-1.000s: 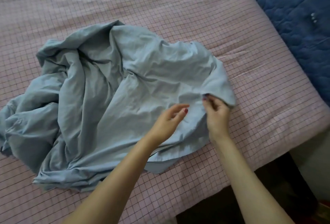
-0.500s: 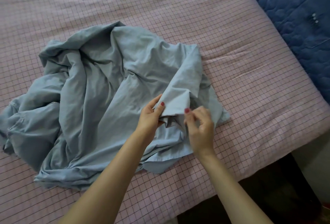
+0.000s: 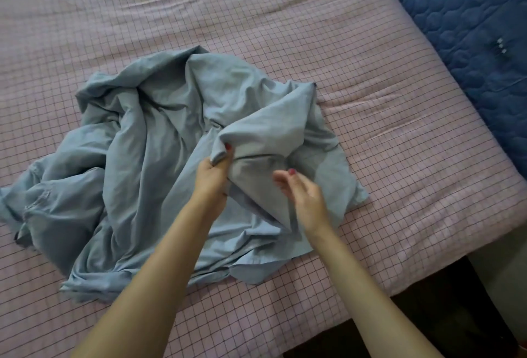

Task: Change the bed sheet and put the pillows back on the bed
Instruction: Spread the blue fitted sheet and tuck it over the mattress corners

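Note:
A crumpled light blue sheet [image 3: 148, 163] lies in a heap on the bed, which is covered by a pink checked sheet [image 3: 370, 95]. My left hand [image 3: 212, 176] pinches a fold of the blue sheet and holds it lifted a little above the heap. My right hand [image 3: 302, 196] hovers just right of that fold, blurred by motion, fingers loosely spread, holding nothing. No pillows are in view.
A dark blue quilted cover [image 3: 467, 29] lies beyond the bed's right edge at the top right. The bed's near corner drops to a dark floor [image 3: 427, 323] at the lower right.
My left hand has taken hold of a fold of the blue sheet and drawn it up and leftward. My right hand has let go of the sheet's edge and pulled back.

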